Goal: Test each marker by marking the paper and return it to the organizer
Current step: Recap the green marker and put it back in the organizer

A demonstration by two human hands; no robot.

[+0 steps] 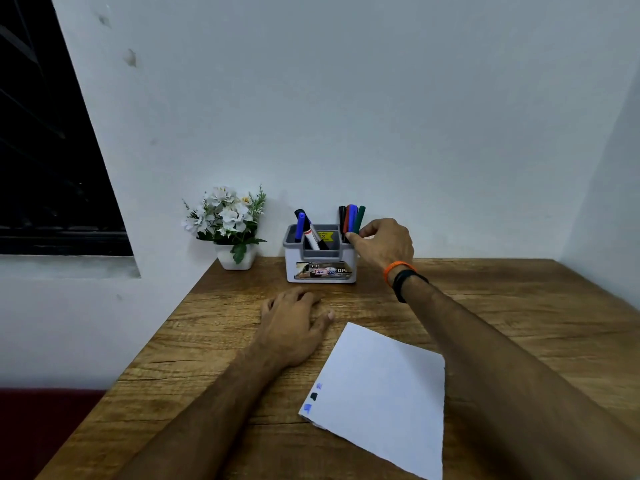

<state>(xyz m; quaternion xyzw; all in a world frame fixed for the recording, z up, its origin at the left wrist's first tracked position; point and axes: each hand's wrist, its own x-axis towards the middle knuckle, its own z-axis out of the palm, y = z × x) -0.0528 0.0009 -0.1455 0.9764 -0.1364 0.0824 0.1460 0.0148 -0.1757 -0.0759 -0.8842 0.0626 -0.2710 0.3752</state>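
Note:
A white and grey organizer [320, 268] stands at the back of the wooden table by the wall. Its right compartment holds several markers, black, red, blue and green [360, 218]; the left and middle compartments hold a blue marker [300, 225], a black one and a white one with a red band [312, 237]. My right hand [382, 245] reaches to the right compartment, thumb and fingers pinching the green marker low on its barrel. My left hand [294, 323] rests flat on the table in front of the organizer. A white paper [384, 393] lies near me, with three small marks [313, 396] at its left corner.
A small white pot of white artificial flowers [228, 226] stands left of the organizer against the wall. The table's left edge [138, 362] runs diagonally beside a white wall with a dark window at far left. Orange and black bands circle my right wrist.

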